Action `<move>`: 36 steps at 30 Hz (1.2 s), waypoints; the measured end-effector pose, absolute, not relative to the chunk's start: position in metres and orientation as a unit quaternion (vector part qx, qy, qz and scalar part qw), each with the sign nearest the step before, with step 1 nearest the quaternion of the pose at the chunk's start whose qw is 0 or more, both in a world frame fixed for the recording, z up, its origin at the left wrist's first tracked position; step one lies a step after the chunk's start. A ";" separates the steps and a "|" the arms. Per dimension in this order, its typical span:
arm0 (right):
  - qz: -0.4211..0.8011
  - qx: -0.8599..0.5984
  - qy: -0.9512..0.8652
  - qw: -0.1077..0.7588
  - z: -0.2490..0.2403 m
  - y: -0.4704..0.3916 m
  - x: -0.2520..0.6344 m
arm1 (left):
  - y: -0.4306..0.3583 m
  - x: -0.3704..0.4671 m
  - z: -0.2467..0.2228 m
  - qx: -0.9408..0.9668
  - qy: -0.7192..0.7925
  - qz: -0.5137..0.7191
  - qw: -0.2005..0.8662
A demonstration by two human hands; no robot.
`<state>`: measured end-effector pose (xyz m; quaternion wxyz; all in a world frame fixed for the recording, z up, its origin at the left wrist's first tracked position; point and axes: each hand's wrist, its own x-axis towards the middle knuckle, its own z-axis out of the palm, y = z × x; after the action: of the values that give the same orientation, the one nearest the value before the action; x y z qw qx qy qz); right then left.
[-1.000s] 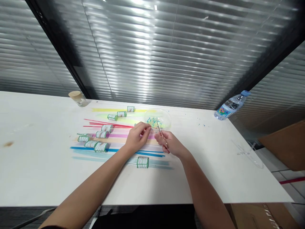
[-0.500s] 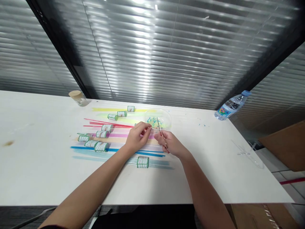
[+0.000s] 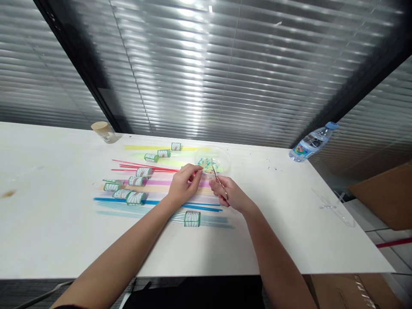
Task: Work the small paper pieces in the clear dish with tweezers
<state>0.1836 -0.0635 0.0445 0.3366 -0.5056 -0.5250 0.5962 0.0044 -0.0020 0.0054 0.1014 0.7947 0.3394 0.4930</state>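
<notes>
My right hand (image 3: 227,192) is wrapped round a pair of scissors (image 3: 216,173), its blades pointing up over the rim of a clear round dish (image 3: 228,159). Small blue, green and yellow cut pieces (image 3: 206,163) lie in the dish. Just left of the scissors, my left hand (image 3: 186,182) is closed in a pinch at the dish's near edge; whatever its fingertips hold is too small to make out. Beneath my left hand and forearm lie thin coloured sticks, among them red sticks (image 3: 151,167), blue sticks (image 3: 154,201) and pale blue sticks (image 3: 214,219), bundled with printed paper bands (image 3: 192,219).
A jar with a wooden lid (image 3: 102,128) stands at the back left of the white table (image 3: 58,231). Towards the right corner stands a water bottle (image 3: 310,143). Blue scraps (image 3: 272,168) and a clear plastic item (image 3: 333,207) lie on the right side. Window blinds rise behind.
The scissors and my right hand have shifted very slightly, while my left hand keeps its pinch. The whole view has drifted a little sideways.
</notes>
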 end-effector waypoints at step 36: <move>0.631 -0.473 -0.506 0.349 0.048 -0.065 0.180 | -0.001 0.004 0.003 0.788 0.339 0.506 0.091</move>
<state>0.1796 -0.0651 0.0478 0.3490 -0.4733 -0.5056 0.6313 0.0039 -0.0007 0.0028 0.0906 0.7880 0.3393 0.5057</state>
